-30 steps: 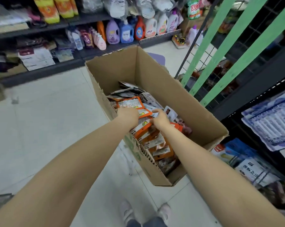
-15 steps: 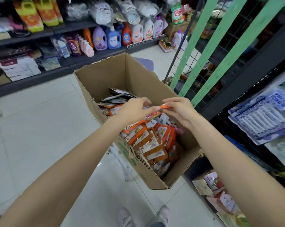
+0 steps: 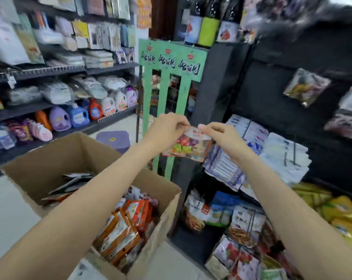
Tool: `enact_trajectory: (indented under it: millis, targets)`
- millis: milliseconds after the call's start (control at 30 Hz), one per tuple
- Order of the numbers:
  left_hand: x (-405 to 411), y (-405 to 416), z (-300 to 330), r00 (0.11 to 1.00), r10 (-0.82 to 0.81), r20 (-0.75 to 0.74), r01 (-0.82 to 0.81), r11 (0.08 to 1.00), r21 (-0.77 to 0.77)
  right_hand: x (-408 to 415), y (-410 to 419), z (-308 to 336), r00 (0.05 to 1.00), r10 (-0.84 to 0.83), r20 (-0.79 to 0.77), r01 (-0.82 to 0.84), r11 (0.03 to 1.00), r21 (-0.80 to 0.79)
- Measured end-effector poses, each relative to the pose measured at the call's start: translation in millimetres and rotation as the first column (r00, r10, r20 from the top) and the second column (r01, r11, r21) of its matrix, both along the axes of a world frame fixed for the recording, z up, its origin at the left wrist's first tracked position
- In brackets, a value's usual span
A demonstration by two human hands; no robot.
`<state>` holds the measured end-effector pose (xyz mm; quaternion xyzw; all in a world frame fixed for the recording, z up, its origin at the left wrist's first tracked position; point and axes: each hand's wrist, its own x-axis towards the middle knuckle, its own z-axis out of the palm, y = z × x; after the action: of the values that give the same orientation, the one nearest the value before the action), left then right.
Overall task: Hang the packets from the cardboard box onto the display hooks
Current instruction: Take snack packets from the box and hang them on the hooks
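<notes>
A clear snack packet (image 3: pixel 188 146) with colourful pieces inside hangs in mid-air, held up by its top edge. My left hand (image 3: pixel 167 129) pinches its top left corner and my right hand (image 3: pixel 221 136) pinches its top right. Below my arms stands the open cardboard box (image 3: pixel 49 158), holding several orange packets (image 3: pixel 126 225) on end and some dark flat ones. The green display rack (image 3: pixel 171 77) with wire grid rises just behind the held packet; its hooks are too blurred to make out.
Black shelving on the right carries white and blue bags (image 3: pixel 262 150), yellow packs (image 3: pixel 333 209) and snack packets (image 3: pixel 242 225) low down. Detergent bottles (image 3: pixel 78 116) line the left shelves. A purple stool (image 3: pixel 113 139) sits behind the box on the tiled floor.
Both hands rose out of the box carrying one packet up to rack height. My view tilted upward, bringing the green rack and upper shelves into sight.
</notes>
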<state>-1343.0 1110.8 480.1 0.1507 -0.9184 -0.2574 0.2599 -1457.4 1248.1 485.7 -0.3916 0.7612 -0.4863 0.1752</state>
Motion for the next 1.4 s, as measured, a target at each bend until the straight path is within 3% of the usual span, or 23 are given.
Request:
enact_trajectory:
  millis: [100, 233, 467, 733, 967, 1200, 1300, 1400]
  targets:
    - [-53, 51, 33, 0.993, -0.097, -0.073, 0.097, 0.995, -0.008, -35, 58, 28, 0.995, -0.065, -0.080, 0.050, 0.984, -0.174]
    - [-122, 131, 65, 0.960, -0.183, -0.210, 0.194, 0.980, 0.035, -83, 145, 51, 0.961, -0.218, -0.173, 0.172, 0.954, -0.246]
    - [-236, 284, 101, 0.881, -0.365, -0.300, 0.393, 0.919, 0.037, -167, 300, 71, 0.869, -0.494, -0.019, 0.439, 0.789, -0.431]
    - [-338, 408, 106, 0.859, -0.429, -0.282, 0.479, 0.866, 0.141, -240, 411, 73, 0.777, -0.619, 0.116, 0.588, 0.649, -0.482]
    - [-387, 456, 108, 0.869, -0.414, -0.271, 0.458, 0.880, 0.125, -280, 445, 71, 0.715, -0.686, 0.138, 0.644, 0.569, -0.511]
    - [-401, 460, 101, 0.845, -0.439, -0.305, 0.499, 0.853, 0.153, -297, 457, 66, 0.716, -0.693, 0.085, 0.629, 0.588, -0.509]
    - [-401, 452, 98, 0.820, -0.483, -0.308, 0.555, 0.804, 0.215, -306, 455, 66, 0.668, -0.743, -0.042, 0.618, 0.585, -0.524]
    - [-402, 442, 91, 0.792, -0.549, -0.267, 0.601, 0.778, 0.184, -316, 452, 68, 0.542, -0.806, -0.238, 0.640, 0.580, -0.504]
